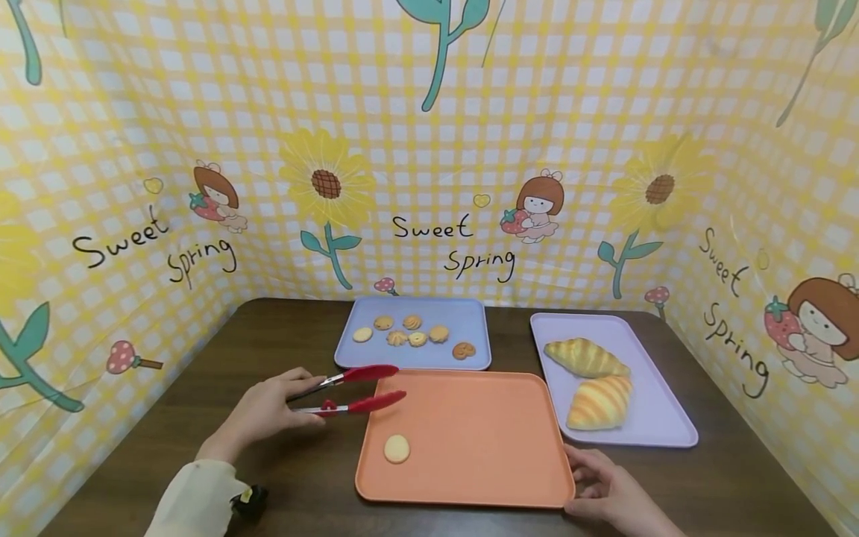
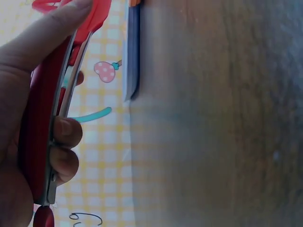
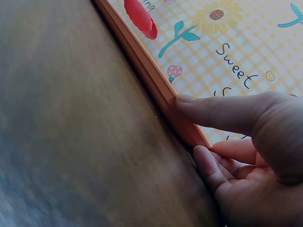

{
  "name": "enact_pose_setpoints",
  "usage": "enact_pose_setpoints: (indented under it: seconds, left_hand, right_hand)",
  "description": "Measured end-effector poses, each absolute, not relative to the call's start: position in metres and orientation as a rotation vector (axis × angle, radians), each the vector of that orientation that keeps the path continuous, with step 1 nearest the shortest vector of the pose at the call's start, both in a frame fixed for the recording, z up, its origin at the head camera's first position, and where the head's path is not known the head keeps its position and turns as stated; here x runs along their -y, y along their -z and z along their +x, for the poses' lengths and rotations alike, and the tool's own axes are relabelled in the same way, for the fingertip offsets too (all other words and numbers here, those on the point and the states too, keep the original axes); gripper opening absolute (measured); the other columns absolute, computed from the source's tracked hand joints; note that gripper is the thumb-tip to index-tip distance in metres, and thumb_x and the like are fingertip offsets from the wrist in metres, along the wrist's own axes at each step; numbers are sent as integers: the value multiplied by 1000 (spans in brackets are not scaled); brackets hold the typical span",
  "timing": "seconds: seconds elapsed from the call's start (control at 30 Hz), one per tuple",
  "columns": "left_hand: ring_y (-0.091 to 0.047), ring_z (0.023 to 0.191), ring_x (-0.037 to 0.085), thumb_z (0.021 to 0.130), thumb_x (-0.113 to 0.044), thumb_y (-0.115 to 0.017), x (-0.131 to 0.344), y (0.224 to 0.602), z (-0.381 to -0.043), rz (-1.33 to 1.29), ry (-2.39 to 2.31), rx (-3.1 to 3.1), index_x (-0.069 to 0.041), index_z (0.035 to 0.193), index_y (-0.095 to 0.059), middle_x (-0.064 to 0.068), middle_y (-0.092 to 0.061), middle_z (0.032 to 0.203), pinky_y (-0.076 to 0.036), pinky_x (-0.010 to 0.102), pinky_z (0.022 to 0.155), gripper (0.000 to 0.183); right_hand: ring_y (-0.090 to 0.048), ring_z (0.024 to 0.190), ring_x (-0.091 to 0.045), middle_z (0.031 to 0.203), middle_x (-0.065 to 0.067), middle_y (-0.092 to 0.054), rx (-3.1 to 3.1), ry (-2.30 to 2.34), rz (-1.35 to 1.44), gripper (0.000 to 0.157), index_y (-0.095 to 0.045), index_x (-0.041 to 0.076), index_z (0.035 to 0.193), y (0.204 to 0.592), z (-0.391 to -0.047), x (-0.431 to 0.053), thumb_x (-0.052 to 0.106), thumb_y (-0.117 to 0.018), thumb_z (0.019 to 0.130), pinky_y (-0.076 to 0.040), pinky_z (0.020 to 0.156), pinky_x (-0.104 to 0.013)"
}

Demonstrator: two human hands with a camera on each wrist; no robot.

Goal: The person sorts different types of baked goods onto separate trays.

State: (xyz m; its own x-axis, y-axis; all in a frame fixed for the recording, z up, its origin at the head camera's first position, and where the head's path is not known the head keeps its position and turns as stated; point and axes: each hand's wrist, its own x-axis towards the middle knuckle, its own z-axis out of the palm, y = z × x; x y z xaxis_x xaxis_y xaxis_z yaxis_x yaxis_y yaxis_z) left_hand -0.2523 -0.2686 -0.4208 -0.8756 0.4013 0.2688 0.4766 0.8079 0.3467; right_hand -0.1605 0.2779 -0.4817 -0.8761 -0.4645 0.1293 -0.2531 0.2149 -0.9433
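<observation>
My left hand point(image 1: 268, 409) grips a pair of metal tongs point(image 1: 370, 373) with red tips, its jaws spread apart with nothing between them. In the left wrist view, fingers and thumb wrap the red handle point(image 2: 42, 113). The tips reach over the left rim of an orange tray point(image 1: 479, 440). One round pale cookie point(image 1: 397, 449) lies on that tray, toward its left front, below the tongs. At the tray's near right corner my right hand point(image 1: 614, 492) pinches the edge. Its thumb point(image 3: 218, 109) presses the front rim and the other fingers curl at the corner.
Behind the orange tray is a blue tray point(image 1: 463, 313) bearing several small cookies point(image 1: 417, 338). To the right, a lilac tray point(image 1: 654, 403) carries two croissants, one point(image 1: 585, 356) behind the other point(image 1: 600, 403). A checked cloth point(image 1: 429, 149) walls the dark wooden table point(image 1: 295, 477).
</observation>
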Motion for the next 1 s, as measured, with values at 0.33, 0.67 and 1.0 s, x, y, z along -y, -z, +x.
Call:
enact_pose_setpoints:
  seconds: [0.33, 0.67, 1.0]
  left_hand:
    - [-58, 87, 11, 72, -51, -85, 261, 402, -240, -953, 606, 2953, -15, 128, -70, -14, -61, 110, -47, 32, 72, 68]
    - [-60, 85, 10, 72, -49, -86, 254, 385, -229, -1067, 442, 3001, -17, 125, -72, -16, -59, 108, -49, 33, 71, 63]
    - [-57, 74, 6, 73, -48, -85, 250, 378, -221, -1062, 369, 3002, -17, 124, -72, -12, -59, 108, -48, 31, 67, 61]
  right_hand:
    - [-59, 88, -8, 115, -17, -49, -2288, 1733, -633, 81, -27, -22, 143, 481, -161, -277, 4, -77, 84, -54, 72, -27]
    - [-60, 84, -9, 112, -16, -50, -2286, 1730, -643, 80, -26, -23, 143, 481, -160, -277, 3, -76, 85, -54, 71, -27]
    - [-60, 84, -9, 112, -16, -50, -2290, 1731, -632, 81, -27, -23, 143, 481, -160, -277, 3, -77, 85, -54, 71, -26]
